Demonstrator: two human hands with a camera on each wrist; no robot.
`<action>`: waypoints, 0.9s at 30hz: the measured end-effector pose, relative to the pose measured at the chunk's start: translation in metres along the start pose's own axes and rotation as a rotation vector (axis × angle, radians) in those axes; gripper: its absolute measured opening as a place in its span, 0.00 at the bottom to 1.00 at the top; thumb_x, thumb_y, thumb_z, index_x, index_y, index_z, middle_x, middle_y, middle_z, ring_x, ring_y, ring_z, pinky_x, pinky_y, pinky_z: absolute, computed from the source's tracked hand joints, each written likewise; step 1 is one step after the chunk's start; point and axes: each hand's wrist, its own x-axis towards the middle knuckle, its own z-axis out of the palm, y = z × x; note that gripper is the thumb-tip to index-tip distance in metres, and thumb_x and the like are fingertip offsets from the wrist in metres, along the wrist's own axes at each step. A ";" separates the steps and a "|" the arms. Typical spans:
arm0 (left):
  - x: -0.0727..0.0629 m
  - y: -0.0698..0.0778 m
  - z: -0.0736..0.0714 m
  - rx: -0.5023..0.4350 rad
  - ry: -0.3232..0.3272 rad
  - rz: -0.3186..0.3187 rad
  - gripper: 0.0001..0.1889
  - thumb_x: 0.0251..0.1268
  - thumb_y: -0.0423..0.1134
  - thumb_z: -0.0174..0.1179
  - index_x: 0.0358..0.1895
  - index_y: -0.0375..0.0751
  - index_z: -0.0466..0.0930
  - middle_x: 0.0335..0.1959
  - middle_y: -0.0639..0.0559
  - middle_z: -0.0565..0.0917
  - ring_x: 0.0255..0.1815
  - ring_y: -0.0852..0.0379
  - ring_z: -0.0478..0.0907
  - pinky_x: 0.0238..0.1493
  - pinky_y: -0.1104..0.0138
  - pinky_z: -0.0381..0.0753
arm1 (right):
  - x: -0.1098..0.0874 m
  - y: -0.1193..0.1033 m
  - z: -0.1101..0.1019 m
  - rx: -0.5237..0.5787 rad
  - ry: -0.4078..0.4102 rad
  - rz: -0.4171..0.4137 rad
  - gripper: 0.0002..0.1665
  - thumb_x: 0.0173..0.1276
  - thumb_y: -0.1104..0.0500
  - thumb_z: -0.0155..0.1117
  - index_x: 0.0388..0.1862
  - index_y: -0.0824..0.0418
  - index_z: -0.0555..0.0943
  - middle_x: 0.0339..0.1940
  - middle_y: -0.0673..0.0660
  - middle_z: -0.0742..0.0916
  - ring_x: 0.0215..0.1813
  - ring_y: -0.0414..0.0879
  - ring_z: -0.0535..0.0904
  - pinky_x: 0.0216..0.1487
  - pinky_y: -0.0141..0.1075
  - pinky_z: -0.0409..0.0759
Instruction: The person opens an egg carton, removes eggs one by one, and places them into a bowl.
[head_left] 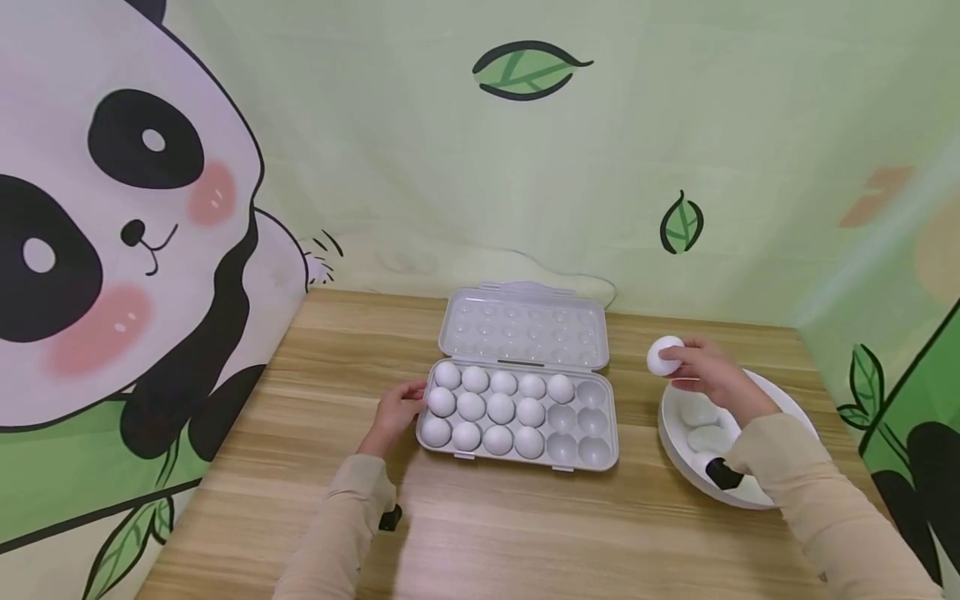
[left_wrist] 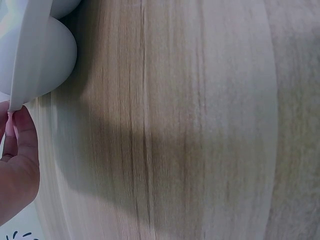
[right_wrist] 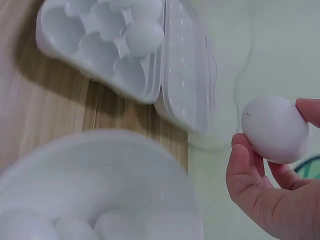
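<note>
My right hand [head_left: 712, 377] holds a white egg [head_left: 663, 356] between thumb and fingertips, up above the far left rim of a white bowl [head_left: 670, 442]. In the right wrist view the egg [right_wrist: 276, 129] shows a small dark mark on its shell. More white eggs [head_left: 697, 408] lie in the bowl, partly hidden by the right arm. A pale grey plastic egg box [head_left: 517, 457] stands left of the bowl, lid [head_left: 522, 329] laid back. Rows of eggs fill its left part; bare cups [head_left: 577, 421] show at its right end. My left hand [left_wrist: 20, 165] pinches the box's left rim.
Box and bowl stand on a wood-grain table [head_left: 480, 533]. Behind the table hangs a pale green printed cloth [head_left: 390, 150] with leaves and a large panda [head_left: 135, 225] on the left. A thin cord [head_left: 577, 275] runs behind the lid.
</note>
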 end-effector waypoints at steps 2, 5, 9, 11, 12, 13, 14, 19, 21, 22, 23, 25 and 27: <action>0.001 0.000 0.000 0.000 0.003 -0.002 0.18 0.53 0.24 0.52 0.51 0.31 0.74 0.41 0.36 0.75 0.39 0.53 0.71 0.31 0.73 0.72 | 0.000 0.004 -0.010 0.016 0.006 0.011 0.20 0.62 0.55 0.53 0.46 0.65 0.62 0.22 0.41 0.80 0.28 0.34 0.78 0.36 0.29 0.77; 0.001 0.000 0.000 0.002 0.001 0.000 0.18 0.54 0.24 0.52 0.51 0.31 0.74 0.41 0.36 0.76 0.40 0.53 0.71 0.31 0.73 0.72 | 0.000 0.011 -0.025 0.022 0.022 0.024 0.12 0.62 0.54 0.53 0.39 0.59 0.65 0.21 0.41 0.80 0.27 0.34 0.78 0.34 0.29 0.77; 0.001 0.000 0.000 0.007 0.000 0.001 0.18 0.54 0.24 0.52 0.51 0.31 0.73 0.42 0.36 0.76 0.41 0.52 0.72 0.31 0.73 0.72 | 0.001 0.023 -0.041 0.008 0.060 0.040 0.07 0.62 0.52 0.53 0.32 0.54 0.68 0.19 0.41 0.80 0.25 0.35 0.77 0.33 0.29 0.76; 0.002 0.000 0.000 0.011 -0.001 0.002 0.18 0.54 0.24 0.52 0.51 0.31 0.73 0.42 0.36 0.76 0.41 0.51 0.72 0.32 0.72 0.72 | 0.002 0.028 -0.048 -0.013 0.085 0.056 0.09 0.61 0.51 0.54 0.30 0.54 0.69 0.19 0.41 0.79 0.25 0.36 0.76 0.33 0.30 0.76; 0.002 0.000 0.000 0.013 -0.002 0.001 0.18 0.54 0.24 0.52 0.51 0.31 0.73 0.42 0.36 0.76 0.42 0.51 0.72 0.32 0.72 0.72 | 0.002 0.031 -0.051 -0.013 0.096 0.074 0.09 0.61 0.51 0.55 0.28 0.54 0.69 0.19 0.41 0.79 0.25 0.36 0.76 0.33 0.30 0.76; 0.002 0.001 0.000 0.014 -0.002 0.000 0.18 0.54 0.24 0.52 0.51 0.31 0.73 0.42 0.36 0.76 0.42 0.51 0.72 0.33 0.72 0.73 | 0.002 0.033 -0.053 -0.018 0.110 0.088 0.09 0.60 0.51 0.55 0.28 0.54 0.68 0.19 0.42 0.79 0.25 0.36 0.76 0.33 0.31 0.76; 0.002 0.000 0.000 0.012 -0.005 -0.001 0.18 0.54 0.24 0.52 0.51 0.30 0.73 0.42 0.36 0.75 0.42 0.51 0.72 0.33 0.71 0.73 | 0.002 0.035 -0.055 -0.022 0.119 0.102 0.11 0.60 0.51 0.56 0.28 0.55 0.67 0.19 0.42 0.78 0.25 0.37 0.76 0.33 0.31 0.76; 0.001 0.000 0.000 0.007 -0.004 -0.001 0.18 0.54 0.24 0.52 0.51 0.30 0.73 0.42 0.35 0.75 0.42 0.51 0.72 0.35 0.70 0.75 | -0.001 0.043 -0.061 -0.076 0.153 0.160 0.12 0.60 0.50 0.56 0.30 0.57 0.68 0.20 0.42 0.77 0.27 0.38 0.76 0.35 0.33 0.76; 0.001 0.000 0.000 0.009 -0.001 0.001 0.18 0.54 0.24 0.52 0.51 0.30 0.73 0.42 0.36 0.76 0.42 0.51 0.72 0.35 0.70 0.75 | -0.001 0.047 -0.063 -0.098 0.166 0.174 0.13 0.59 0.50 0.57 0.31 0.58 0.69 0.20 0.42 0.77 0.27 0.38 0.76 0.35 0.33 0.76; 0.000 0.000 0.000 0.013 0.000 0.003 0.18 0.54 0.24 0.52 0.51 0.30 0.73 0.42 0.36 0.76 0.41 0.51 0.72 0.35 0.70 0.74 | -0.002 0.049 -0.064 -0.110 0.174 0.179 0.14 0.59 0.50 0.57 0.32 0.58 0.69 0.20 0.42 0.77 0.27 0.39 0.76 0.35 0.34 0.75; 0.000 0.001 0.000 0.013 0.001 0.003 0.18 0.54 0.24 0.52 0.51 0.30 0.73 0.41 0.36 0.76 0.41 0.51 0.72 0.34 0.70 0.74 | -0.002 0.051 -0.064 -0.119 0.180 0.182 0.14 0.59 0.50 0.57 0.33 0.59 0.69 0.21 0.42 0.77 0.27 0.39 0.76 0.35 0.34 0.75; 0.000 0.001 0.000 0.015 0.003 0.007 0.18 0.54 0.24 0.52 0.51 0.30 0.73 0.41 0.36 0.76 0.41 0.51 0.72 0.34 0.71 0.74 | -0.002 0.055 -0.066 -0.131 0.186 0.184 0.14 0.59 0.50 0.57 0.34 0.59 0.69 0.21 0.41 0.77 0.27 0.38 0.76 0.35 0.34 0.75; -0.001 0.001 0.000 0.013 0.003 0.009 0.18 0.54 0.24 0.52 0.50 0.30 0.73 0.41 0.36 0.76 0.41 0.51 0.72 0.33 0.72 0.73 | -0.002 0.059 -0.066 -0.141 0.194 0.181 0.13 0.59 0.51 0.58 0.34 0.59 0.70 0.20 0.41 0.77 0.27 0.38 0.75 0.35 0.33 0.74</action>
